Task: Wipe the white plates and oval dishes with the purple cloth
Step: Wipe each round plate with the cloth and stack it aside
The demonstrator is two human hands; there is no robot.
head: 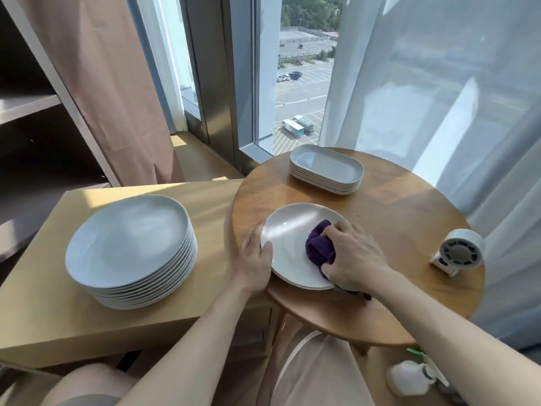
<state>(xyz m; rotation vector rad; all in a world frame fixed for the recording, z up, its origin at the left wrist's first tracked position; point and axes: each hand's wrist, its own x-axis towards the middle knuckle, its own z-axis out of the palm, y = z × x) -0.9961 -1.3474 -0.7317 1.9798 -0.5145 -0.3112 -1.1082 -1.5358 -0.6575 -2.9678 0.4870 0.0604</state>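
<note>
Presently, your right hand (349, 254) presses the bunched purple cloth (319, 250) onto the right half of a white plate (288, 238), the grip closed round the cloth with its fingers curled over the top. A tail of cloth hangs past the plate's near rim toward the near edge of the round bench (395, 218). Your left hand (256, 257) steadies the plate at its left rim, thumb on top, at the left edge of the round bench; a second plate appears to lie beneath. A stack of oval dishes (326, 169) stands at the far edge. A taller stack of white plates (130, 247) sits on the square bench (38, 303) to the left. A small white fan (458, 252) stands at the right edge.
</note>
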